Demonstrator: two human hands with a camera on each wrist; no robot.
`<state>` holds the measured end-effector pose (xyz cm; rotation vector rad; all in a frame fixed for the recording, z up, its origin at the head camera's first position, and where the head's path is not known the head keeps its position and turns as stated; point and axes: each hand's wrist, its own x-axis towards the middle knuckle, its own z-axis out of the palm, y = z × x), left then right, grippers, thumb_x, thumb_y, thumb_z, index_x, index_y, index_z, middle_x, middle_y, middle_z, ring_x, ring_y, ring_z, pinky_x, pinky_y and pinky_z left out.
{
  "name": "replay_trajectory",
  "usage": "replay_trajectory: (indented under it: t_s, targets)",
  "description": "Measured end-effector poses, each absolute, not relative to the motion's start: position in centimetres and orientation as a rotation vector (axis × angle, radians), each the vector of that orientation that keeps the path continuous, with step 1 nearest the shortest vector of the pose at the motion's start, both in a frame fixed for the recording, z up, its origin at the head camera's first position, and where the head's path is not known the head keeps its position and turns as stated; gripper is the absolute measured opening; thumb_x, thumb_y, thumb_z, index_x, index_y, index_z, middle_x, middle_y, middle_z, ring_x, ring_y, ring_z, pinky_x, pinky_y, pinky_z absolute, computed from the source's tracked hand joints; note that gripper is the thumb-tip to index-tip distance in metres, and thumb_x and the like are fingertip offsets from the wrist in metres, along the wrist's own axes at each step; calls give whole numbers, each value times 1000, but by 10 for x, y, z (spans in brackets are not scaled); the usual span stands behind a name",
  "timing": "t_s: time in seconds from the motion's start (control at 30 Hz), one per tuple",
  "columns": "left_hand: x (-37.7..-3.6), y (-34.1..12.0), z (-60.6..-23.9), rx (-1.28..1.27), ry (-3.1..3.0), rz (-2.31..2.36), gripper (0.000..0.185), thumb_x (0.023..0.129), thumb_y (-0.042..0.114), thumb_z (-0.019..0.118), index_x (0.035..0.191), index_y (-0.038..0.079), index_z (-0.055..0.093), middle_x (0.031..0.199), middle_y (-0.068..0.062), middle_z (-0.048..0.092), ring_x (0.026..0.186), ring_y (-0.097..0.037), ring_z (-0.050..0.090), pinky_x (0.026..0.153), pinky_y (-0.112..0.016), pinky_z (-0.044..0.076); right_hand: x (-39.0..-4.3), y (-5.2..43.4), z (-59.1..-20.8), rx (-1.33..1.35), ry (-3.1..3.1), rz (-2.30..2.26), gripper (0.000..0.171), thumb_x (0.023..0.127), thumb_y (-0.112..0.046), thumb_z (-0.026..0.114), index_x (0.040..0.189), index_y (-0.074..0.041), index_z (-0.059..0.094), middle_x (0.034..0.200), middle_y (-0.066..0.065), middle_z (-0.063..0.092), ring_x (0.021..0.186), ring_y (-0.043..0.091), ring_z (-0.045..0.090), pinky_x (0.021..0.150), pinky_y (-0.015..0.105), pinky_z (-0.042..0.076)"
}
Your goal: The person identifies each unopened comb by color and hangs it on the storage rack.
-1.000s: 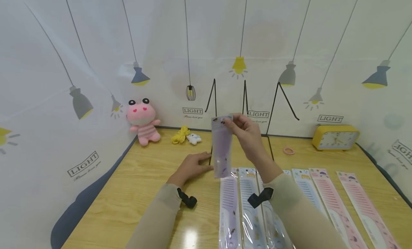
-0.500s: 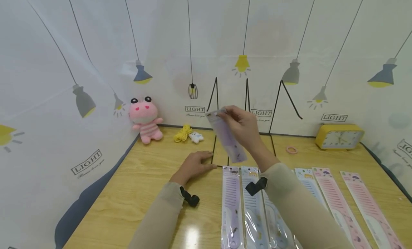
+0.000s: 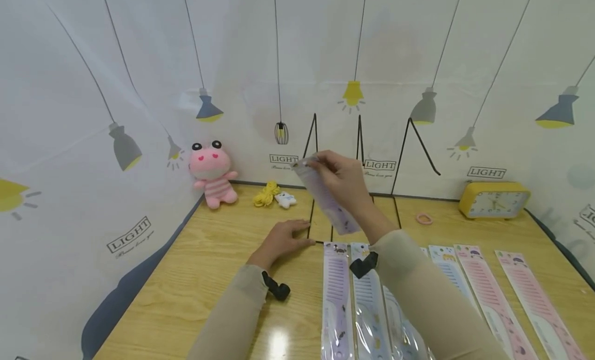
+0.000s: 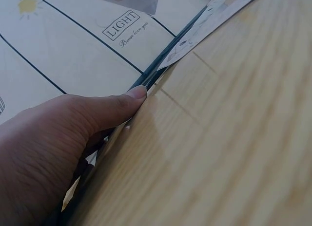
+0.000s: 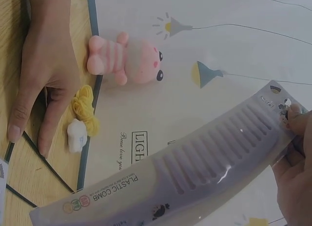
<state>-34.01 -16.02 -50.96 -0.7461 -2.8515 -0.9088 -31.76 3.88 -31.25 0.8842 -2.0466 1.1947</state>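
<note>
In the head view my right hand [image 3: 344, 182] pinches the top end of a purple plastic comb [image 3: 343, 221] in a clear sleeve. The comb hangs tilted above the table, its lower end toward the right. The right wrist view shows the comb's teeth and printed label, with the thumb [image 5: 297, 120] over the top corner. My left hand [image 3: 284, 238] lies on the table, fingers fairly straight, fingertips at the base of a black wire rack [image 3: 402, 153]. The rack has three upright prongs with bent ends; my right hand overlaps part of it.
Several packaged combs lie in a row at the front right: purple [image 3: 335, 303], blue [image 3: 367, 308] and pink [image 3: 495, 298]. A pink plush toy [image 3: 214, 174], yellow cord [image 3: 266, 193], small white figure [image 3: 285, 199], pink ring [image 3: 424, 218] and yellow clock [image 3: 495, 200] stand along the back.
My right hand has lifted slightly and swung the comb from hanging nearly straight down to a slant, its lower end moving right. My left hand has stayed at the rack's base.
</note>
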Motion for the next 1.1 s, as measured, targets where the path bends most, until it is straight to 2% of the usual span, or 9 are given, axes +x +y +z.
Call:
replay_trajectory:
  t_s: [0.43, 0.7, 1.1]
  targets:
    - [-337, -160, -508, -724, -2880, -947, 65, 91, 53, 70, 144, 18, 58, 149, 2, 53, 140, -22, 45, 118, -41, 33, -323, 32, -314, 877, -2067, 1209, 14, 99, -18, 67, 101, -7, 74, 89, 5, 76, 67, 17, 68, 57, 27, 58]
    - [-333, -160, -505, -655, -2902, -1036, 65, 89, 54, 72, 144, 22, 58, 150, 3, 51, 141, -22, 42, 118, -42, 32, -343, 32, -320, 823, -2050, 1169, 16, 98, -20, 67, 102, -7, 74, 83, 6, 74, 61, 13, 59, 53, 23, 49]
    - [-334, -161, -508, -675, -2854, -1066, 63, 88, 52, 73, 141, 20, 61, 145, 2, 56, 138, -23, 48, 116, -43, 36, -368, 27, -322, 720, -2034, 1193, 17, 97, -21, 69, 101, -6, 75, 89, 6, 76, 69, 16, 66, 59, 22, 52]
